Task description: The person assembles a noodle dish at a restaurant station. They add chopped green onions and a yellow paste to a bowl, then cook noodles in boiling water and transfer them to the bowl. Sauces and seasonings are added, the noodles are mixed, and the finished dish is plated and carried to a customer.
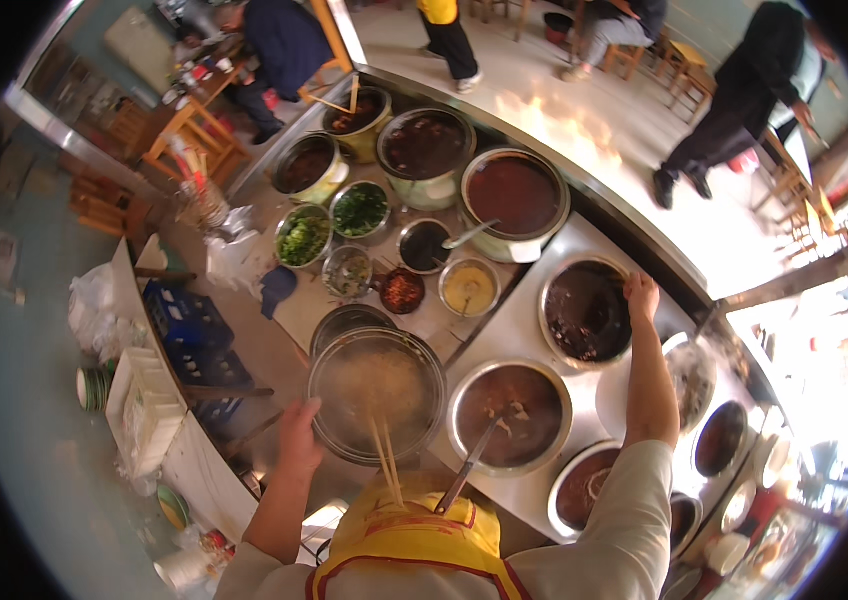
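My left hand (298, 435) grips the left side of a steaming metal pot (435, 375), its fingers partly hidden. Cloudy liquid fills this pot, and a pair of long wooden chopsticks (386, 461) leans over its near rim. My right arm reaches far forward, and my right hand (643, 296) is closed at the right rim of a round pot of dark broth (585, 311). Between my arms stands a pot of reddish-brown soup (510, 416) with pale pieces in it. A ladle (469, 465) rests in that soup, its handle pointing at my yellow apron (424, 525).
Pots of dark red broth (517, 191) line the counter's far side. Nearer are bowls of chopped greens (360, 210), chili sauce (402, 291) and yellow paste (469, 287). More pots (720, 439) stand at right. Blue crates (187, 315) sit at left. People (743, 97) are beyond the counter.
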